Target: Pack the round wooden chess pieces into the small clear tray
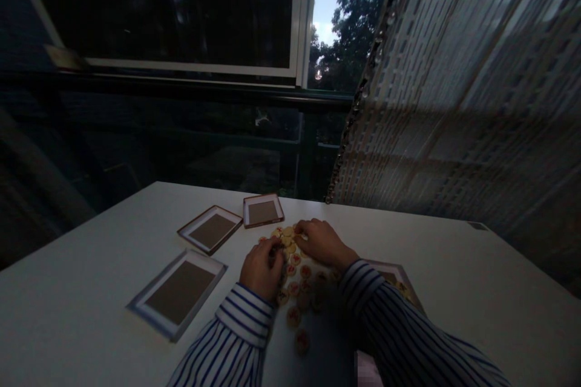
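Observation:
Round, pale xiangqi pieces (pixel 293 288), several with red characters, lie loose on the white table between my forearms and are heaped near my fingertips. My left hand (pixel 263 269) rests at the left side of the heap with its fingers curled and its thumb bent inward; shadow hides what lies within them. From the right, my right hand (pixel 323 243) reaches over the heap, fingers bent down, thumb and fingertips at a piece on its edge. A framed tray (pixel 402 272) with more pieces in it is partly hidden behind my right forearm.
Three shallow framed trays stand to the left on the white table (pixel 91 278): a near one (pixel 179 290), a middle one (pixel 211 230) and a far one (pixel 263 210). Beyond the table are a dark railing (pixel 181 91), a window and a string curtain (pixel 454 103).

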`<state>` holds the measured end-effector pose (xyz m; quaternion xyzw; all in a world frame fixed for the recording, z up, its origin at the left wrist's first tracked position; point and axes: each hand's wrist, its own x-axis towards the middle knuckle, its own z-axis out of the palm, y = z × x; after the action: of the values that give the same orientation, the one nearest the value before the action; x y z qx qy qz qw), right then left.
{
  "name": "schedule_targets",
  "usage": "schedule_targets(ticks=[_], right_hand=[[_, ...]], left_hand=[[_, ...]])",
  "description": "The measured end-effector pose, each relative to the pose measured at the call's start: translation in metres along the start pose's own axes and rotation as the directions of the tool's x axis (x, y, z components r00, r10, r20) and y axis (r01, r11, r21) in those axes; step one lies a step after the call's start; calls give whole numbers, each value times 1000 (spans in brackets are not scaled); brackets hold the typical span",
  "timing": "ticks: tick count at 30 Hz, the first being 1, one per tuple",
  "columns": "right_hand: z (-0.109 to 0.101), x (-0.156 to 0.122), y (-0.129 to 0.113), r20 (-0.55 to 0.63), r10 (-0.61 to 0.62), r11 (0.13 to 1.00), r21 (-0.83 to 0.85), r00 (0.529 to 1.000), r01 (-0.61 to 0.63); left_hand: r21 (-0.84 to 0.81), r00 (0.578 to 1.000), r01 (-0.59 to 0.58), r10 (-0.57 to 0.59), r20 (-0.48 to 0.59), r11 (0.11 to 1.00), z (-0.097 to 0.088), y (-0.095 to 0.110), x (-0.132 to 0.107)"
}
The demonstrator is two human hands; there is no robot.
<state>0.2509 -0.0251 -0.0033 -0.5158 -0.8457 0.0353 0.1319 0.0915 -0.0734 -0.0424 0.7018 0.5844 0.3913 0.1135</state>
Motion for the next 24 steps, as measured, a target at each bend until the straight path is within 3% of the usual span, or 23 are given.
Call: schedule_targets(ticks=[4,10,14,24], right_hand=[[1,5,9,10,31,941,336,999,-33],[6,12,13,150,2,689,716,989,-111],[-1,10,7,218,-36,601,785,975,-153],[-10,8,0,240,-113,569,811,964,-135]], left_hand=[[-4,1000,-11,11,-23,1000,2,-1,0],[-16,1000,3,-3,-15,1000,3,0,0],[-88,998,59,-61,-23,994,0,4,-1],[-452,974,189,-224,-23,872,-1,8,2]])
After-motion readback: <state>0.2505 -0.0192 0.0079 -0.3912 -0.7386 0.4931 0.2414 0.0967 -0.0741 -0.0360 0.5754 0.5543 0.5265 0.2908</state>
